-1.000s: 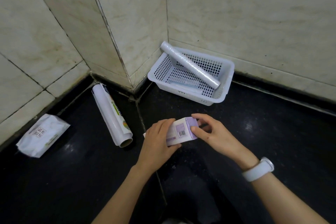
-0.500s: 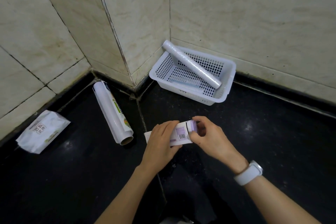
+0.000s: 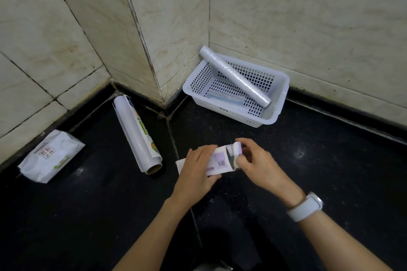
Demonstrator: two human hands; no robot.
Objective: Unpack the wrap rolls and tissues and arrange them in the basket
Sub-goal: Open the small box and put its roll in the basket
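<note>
Middle of the carton (image 3: pixel 217 160) under the left hand (image 3: pixel 196 171); its print and inside unreadable.

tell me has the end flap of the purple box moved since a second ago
Yes. The end flap of the purple box was shut flush; the right hand has swung it open, toward the basket, exposing the dark inside.

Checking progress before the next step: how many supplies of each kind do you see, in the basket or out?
Wrap rolls: 2, one in the basket, one on the floor
Tissue packs: 1
Boxes: 1, in both hands
Total: 4
</note>
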